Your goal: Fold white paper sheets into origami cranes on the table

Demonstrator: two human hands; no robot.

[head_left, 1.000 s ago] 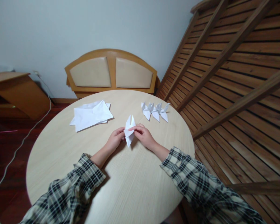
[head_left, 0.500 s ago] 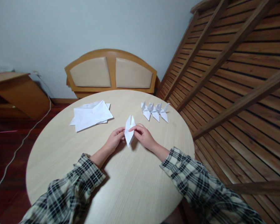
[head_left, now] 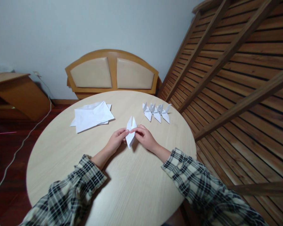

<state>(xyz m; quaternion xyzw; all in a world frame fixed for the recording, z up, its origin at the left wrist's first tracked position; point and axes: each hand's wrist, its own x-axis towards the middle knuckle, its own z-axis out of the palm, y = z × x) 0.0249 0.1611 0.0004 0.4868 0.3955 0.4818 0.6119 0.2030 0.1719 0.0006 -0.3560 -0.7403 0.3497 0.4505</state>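
Between my two hands is a piece of folded white paper (head_left: 130,138), a narrow diamond with two separate points at its far end and one point toward me. My left hand (head_left: 117,138) pinches its left edge, the thumb lying on the upper face. From the right, my right hand (head_left: 145,136) pinches the other edge, thumb and forefinger near the paper's middle. The fingers beneath the paper are partly hidden. Beyond my right hand, several folded paper cranes (head_left: 157,112) stand side by side in a row.
White paper sheets (head_left: 93,116) lie in a loose pile at the far left of the round wooden table (head_left: 61,163). A padded headboard (head_left: 113,72) stands behind the table, a slatted wooden frame (head_left: 238,94) to the right. A white cable (head_left: 21,146) trails across the floor at left.
My left thumb has moved right, onto the upper face of the folded paper. The right hand keeps its pinch, and the cranes and sheets stay where they were.
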